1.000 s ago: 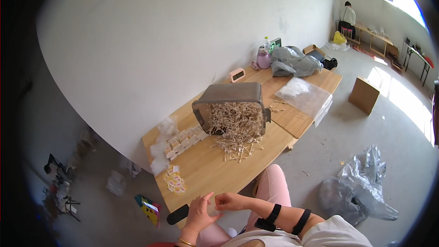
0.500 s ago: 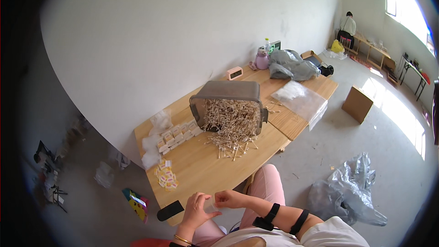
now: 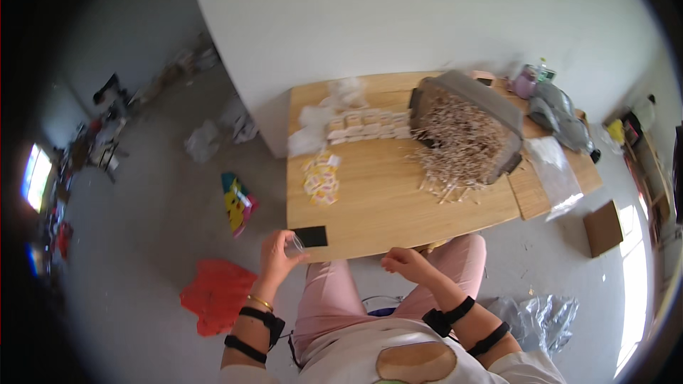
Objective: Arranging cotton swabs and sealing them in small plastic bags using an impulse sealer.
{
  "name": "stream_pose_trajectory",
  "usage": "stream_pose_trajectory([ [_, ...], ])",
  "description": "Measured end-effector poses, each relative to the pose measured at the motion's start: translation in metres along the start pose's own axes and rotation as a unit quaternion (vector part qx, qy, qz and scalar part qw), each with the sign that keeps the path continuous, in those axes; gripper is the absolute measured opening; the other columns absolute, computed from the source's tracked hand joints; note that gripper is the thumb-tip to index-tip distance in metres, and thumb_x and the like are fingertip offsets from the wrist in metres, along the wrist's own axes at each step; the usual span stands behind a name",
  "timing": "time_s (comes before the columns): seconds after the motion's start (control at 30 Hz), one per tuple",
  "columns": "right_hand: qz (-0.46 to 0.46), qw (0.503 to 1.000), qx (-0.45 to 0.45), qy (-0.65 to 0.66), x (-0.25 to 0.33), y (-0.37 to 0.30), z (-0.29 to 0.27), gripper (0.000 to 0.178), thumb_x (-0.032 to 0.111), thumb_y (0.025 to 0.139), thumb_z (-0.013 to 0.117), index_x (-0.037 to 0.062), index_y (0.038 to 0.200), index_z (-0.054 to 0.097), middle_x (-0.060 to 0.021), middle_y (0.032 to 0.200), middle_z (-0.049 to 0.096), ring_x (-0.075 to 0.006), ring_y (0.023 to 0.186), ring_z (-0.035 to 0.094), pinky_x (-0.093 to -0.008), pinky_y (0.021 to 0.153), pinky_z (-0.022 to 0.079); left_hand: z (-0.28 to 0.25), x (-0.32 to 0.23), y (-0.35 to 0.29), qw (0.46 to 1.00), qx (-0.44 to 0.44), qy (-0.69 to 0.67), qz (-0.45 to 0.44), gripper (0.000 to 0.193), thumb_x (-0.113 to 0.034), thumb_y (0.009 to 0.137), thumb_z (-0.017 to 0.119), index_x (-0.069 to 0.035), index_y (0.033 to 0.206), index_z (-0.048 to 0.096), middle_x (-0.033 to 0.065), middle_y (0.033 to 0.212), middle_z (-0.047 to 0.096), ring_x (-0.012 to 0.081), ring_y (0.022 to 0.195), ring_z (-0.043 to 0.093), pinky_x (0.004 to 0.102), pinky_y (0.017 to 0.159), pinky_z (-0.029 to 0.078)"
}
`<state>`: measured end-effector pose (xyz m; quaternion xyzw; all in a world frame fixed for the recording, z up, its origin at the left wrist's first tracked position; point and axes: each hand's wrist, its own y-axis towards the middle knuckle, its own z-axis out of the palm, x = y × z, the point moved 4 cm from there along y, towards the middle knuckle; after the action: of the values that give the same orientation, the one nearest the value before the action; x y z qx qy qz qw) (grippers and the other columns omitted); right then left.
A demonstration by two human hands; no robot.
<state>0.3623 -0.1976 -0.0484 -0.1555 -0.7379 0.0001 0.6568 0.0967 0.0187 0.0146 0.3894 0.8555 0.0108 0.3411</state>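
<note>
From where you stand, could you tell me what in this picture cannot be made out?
- Head view: the small clear item in the left hand is too small to identify.
- Whether the right hand holds anything: its curled fingers hide the palm.
- Inside the grey bin: the pile of wooden sticks covers it.
- The small packets on the wooden table: too small for detail.

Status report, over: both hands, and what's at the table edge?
Left hand pinching small clear item by black card. Right hand empty, loosely curled at table edge. Nothing between them.
</note>
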Motion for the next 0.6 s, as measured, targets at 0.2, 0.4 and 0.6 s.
stream_pose_trajectory([
  [0.2, 0.087, 0.995, 0.041, 0.01, -0.01, 0.004, 0.016, 0.021, 0.021, 0.097, 0.066, -0.0003, 0.097, 0.067, -0.0035, 0.082, 0.068, -0.0106, 0.077, 0.062, -0.0253, 0.072, 0.051, -0.022, 0.107, -0.041, 0.995, -0.058, 0.063, -0.055, 0.059, -0.026, 0.06, 0.093, -0.006, 0.103, 0.058, 0.0107, 0.096, 0.065, 0.0329, 0.091, 0.063, 0.0434, 0.08, 0.051],
  [0.4, 0.089, 0.993, 0.048, -0.063, -0.006, 0.021, 0.031, 0.02, 0.021, 0.096, 0.067, 0.0003, 0.097, 0.068, -0.0032, 0.081, 0.068, -0.0092, 0.075, 0.06, -0.0247, 0.068, 0.049, -0.013, 0.154, -0.043, 0.992, -0.006, 0.084, -0.091, 0.056, -0.029, 0.063, 0.091, -0.007, 0.103, 0.06, 0.0089, 0.1, 0.065, 0.0317, 0.097, 0.063, 0.0437, 0.083, 0.048],
  [0.6, 0.089, 0.982, 0.055, -0.158, -0.001, 0.037, 0.051, 0.022, 0.024, 0.095, 0.07, 0.0021, 0.098, 0.069, -0.0043, 0.081, 0.068, -0.0115, 0.073, 0.059, -0.0278, 0.069, 0.051, -0.012, 0.156, -0.025, 0.995, 0.052, 0.064, -0.062, 0.056, -0.033, 0.065, 0.089, -0.011, 0.11, 0.062, 0.0065, 0.104, 0.065, 0.0287, 0.103, 0.062, 0.0429, 0.089, 0.044],
])
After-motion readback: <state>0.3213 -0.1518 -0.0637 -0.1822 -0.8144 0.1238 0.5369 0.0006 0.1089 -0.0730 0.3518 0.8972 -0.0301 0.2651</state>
